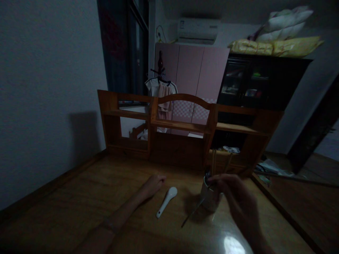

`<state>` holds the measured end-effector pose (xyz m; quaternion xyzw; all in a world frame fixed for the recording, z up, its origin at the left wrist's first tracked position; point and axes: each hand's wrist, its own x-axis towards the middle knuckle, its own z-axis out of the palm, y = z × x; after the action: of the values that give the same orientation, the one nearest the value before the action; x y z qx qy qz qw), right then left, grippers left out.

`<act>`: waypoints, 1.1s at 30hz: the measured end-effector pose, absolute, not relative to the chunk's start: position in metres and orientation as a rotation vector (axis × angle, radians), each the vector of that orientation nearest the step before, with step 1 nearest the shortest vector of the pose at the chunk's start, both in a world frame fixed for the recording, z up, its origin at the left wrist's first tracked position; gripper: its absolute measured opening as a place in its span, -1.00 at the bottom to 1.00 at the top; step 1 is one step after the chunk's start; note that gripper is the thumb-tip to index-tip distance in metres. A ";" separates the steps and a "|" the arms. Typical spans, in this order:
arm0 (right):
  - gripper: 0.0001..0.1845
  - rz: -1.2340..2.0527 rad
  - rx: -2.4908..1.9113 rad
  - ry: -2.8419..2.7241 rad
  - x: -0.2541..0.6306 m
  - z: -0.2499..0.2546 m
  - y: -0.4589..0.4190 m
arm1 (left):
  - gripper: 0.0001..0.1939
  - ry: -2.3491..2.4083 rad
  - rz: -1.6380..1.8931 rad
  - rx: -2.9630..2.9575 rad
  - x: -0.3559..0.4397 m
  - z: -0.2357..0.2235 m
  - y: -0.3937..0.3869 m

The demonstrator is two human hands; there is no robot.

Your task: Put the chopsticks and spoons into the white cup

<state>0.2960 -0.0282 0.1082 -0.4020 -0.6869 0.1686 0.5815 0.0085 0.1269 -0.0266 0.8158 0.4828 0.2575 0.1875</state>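
My left hand point(154, 184) rests on the wooden table with its fingers curled in, and nothing shows in it. Just right of it lies a white ceramic soup spoon point(167, 200), bowl end away from me. A light-coloured cup point(208, 200) stands further right, with chopsticks point(214, 160) rising out of it. My right hand point(233, 192) is at the cup's rim, its fingers pinched on a thin metal utensil point(192, 212) that slants down to the left in front of the cup. The utensil's upper end is hidden or too dark to make out.
A wooden shelf rack point(182, 125) runs along the table's back edge. A pale wall point(53, 106) borders the left side. The table's raised edge point(283, 215) is on the right. Beyond stand a pink wardrobe point(189, 70) and a dark cabinet point(280, 81). The light is dim.
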 end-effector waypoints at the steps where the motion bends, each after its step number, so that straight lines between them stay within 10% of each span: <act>1: -0.86 0.382 -0.908 -1.513 0.307 0.124 -0.034 | -0.80 1.360 0.721 2.296 0.009 -0.026 0.127; 13: -0.89 0.455 -0.597 -1.253 0.367 0.224 -0.045 | -0.82 1.323 0.723 2.307 0.008 -0.026 0.126; 33: -0.83 0.721 -0.909 -1.716 0.350 0.154 0.037 | -0.81 1.339 0.688 2.304 0.010 -0.020 0.121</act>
<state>0.3498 0.0367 0.1536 -0.3774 -0.7125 0.2996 0.5100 0.0098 0.1206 -0.0200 0.8213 0.4773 0.2453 0.1936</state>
